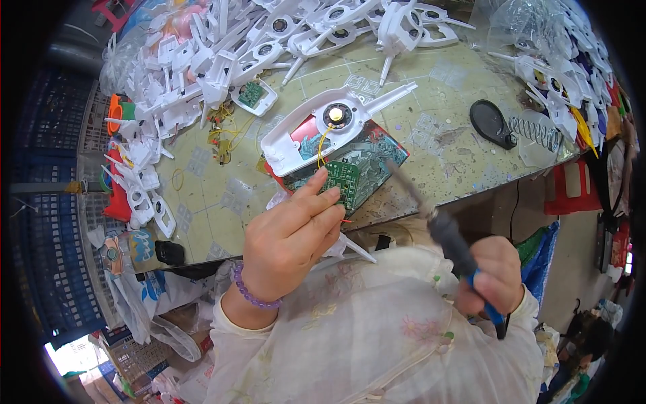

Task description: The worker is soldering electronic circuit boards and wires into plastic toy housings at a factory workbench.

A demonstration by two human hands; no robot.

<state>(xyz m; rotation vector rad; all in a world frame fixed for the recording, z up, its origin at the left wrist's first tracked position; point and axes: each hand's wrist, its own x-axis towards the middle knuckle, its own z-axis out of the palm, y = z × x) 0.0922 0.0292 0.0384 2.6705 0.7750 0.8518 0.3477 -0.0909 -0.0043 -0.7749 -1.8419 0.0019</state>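
Observation:
My left hand (286, 232), wearing a purple bead bracelet, holds a green circuit board (344, 176) under its fingertips at the near edge of the table. Yellow wires (321, 151) run from the board to a small round speaker (338, 116) set in a white plastic shell (286, 149) with a long pointed end. Shell and board rest on a red and teal patterned piece (378, 153). In my right hand (494, 273) is a soldering iron (452, 239) with a black and blue handle. Its tip points up and left, right of the board and apart from it.
White plastic shells (279, 25) lie heaped along the far side, with more at the left and far right. A coiled spring (535, 133) and a round black piece (491, 123) lie to the right. Another green board (252, 93) sits in a white part at the back left.

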